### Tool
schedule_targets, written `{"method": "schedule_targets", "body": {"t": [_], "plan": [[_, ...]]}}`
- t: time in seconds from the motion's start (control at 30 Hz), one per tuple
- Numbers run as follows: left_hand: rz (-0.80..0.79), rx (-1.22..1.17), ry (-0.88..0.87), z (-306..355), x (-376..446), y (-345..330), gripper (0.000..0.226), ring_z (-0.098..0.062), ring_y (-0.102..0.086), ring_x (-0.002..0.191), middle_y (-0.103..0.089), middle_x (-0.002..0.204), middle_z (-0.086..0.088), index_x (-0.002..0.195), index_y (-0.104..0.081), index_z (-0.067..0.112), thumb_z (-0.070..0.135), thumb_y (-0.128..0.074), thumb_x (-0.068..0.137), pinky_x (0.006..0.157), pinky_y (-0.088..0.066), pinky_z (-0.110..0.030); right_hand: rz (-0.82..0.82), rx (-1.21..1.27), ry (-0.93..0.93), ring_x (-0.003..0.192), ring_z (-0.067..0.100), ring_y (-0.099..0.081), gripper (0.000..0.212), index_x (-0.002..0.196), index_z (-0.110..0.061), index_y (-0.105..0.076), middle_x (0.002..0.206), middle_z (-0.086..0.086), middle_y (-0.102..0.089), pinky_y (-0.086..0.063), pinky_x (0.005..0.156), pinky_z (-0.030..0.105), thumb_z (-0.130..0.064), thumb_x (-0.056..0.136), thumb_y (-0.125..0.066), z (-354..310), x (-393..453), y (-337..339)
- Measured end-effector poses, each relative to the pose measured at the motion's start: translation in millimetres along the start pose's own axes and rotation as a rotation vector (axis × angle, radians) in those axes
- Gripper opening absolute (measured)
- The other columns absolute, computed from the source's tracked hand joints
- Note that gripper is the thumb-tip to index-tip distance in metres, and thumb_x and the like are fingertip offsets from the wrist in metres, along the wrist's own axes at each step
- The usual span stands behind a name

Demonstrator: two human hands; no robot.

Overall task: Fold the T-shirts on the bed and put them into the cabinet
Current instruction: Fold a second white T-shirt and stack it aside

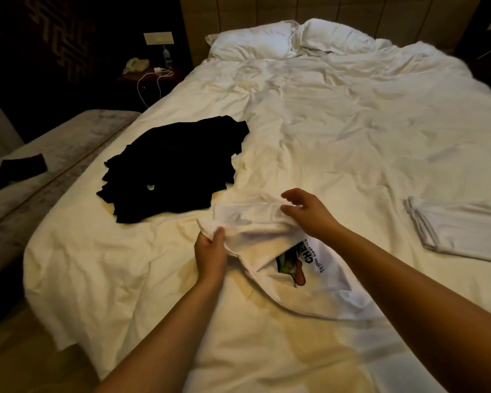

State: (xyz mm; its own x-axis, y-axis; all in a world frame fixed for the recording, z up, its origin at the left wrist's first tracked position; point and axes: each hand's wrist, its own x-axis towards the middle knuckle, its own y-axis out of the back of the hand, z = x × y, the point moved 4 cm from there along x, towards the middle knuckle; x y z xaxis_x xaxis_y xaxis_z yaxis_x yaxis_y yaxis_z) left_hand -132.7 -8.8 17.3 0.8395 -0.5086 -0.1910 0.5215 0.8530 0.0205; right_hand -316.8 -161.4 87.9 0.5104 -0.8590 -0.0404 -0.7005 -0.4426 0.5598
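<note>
Fold step in hand, white printed T-shirt (318, 282), near centre of bed (352, 123). Shirt lies partly doubled over; print (text + cartoon graphic) shows under the raised flap.

L hand (210, 253): fingers and thumb pinch the flap's left edge, holding it lifted off the sheet. R hand (309, 214): fingers spread wide and relaxed, above the far part of the flap, gripping nothing; contact w/ cloth at the palm side can't be told.

Other items: pile of black T-shirts (173, 171) far-left of the white one, loose, unfolded, edge just beside it. Folded white garment (459, 231) at right, well apart. Pillows (295, 38) at far end. Cabinet not in view.

Judgement: early in task. One shirt mid-fold, black pile untouched, nothing stowed.

Risks:
- One-hand hold only → flap may sag or skew, crease lands crooked.
- White on white sheet, dim light → shirt edges hard to read; could pinch sheet w/ the shirt.
- Wrinkled bedding under shirt → fold takes on lumps.
- Flap swung far-left could drag onto black pile.
</note>
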Motion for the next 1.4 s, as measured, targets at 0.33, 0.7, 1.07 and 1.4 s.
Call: {"method": "schedule_targets", "body": {"t": [0.33, 0.7, 1.07, 1.4], "plan": [[-0.061, 0.492, -0.558, 18, -13, -8, 0.033, -0.025, -0.047, 0.126, -0.052, 0.121, 0.005, 0.12, -0.061, 0.016, 0.005, -0.064, 0.09, 0.107, -0.036, -0.03, 0.131, -0.187, -0.207, 0.105, 0.029, -0.061, 0.033, 0.121, -0.011, -0.065, 0.12, 0.013, -0.067, -0.048, 0.088, 0.037, -0.03, 0.094, -0.06, 42, 12, 7], [-0.591, 0.417, -0.485, 52, -20, -80, 0.009, -0.003, -0.057, 0.077, -0.065, 0.085, 0.009, 0.093, -0.065, 0.024, 0.029, -0.061, 0.099, 0.072, -0.046, -0.03, -0.065, 0.146, 0.187, 0.071, -0.001, -0.06, 0.011, 0.093, -0.005, -0.071, 0.083, 0.0, -0.069, -0.048, 0.071, 0.016, -0.014, 0.094, -0.066, -21, 4, 1], [-0.315, 0.211, -0.368, 39, 6, -16, 0.023, -0.006, -0.036, 0.058, -0.042, 0.056, 0.013, 0.065, -0.044, 0.018, 0.018, -0.051, 0.086, 0.055, -0.031, -0.024, -0.03, 0.02, 0.025, 0.114, 0.015, -0.054, 0.024, 0.117, -0.022, -0.059, 0.124, -0.001, -0.058, -0.045, 0.09, 0.033, -0.022, 0.093, -0.064, 34, 20, -6], [-0.365, 0.515, -0.077, 12, 29, 9, 0.012, -0.02, -0.067, 0.085, -0.073, 0.087, 0.004, 0.084, -0.074, 0.022, 0.025, -0.062, 0.086, 0.073, -0.055, -0.039, -0.248, -0.077, -0.006, 0.077, 0.012, -0.059, 0.025, 0.121, -0.025, -0.061, 0.093, -0.004, -0.064, -0.047, 0.065, 0.022, -0.031, 0.097, -0.06, 28, 19, -32]]}}
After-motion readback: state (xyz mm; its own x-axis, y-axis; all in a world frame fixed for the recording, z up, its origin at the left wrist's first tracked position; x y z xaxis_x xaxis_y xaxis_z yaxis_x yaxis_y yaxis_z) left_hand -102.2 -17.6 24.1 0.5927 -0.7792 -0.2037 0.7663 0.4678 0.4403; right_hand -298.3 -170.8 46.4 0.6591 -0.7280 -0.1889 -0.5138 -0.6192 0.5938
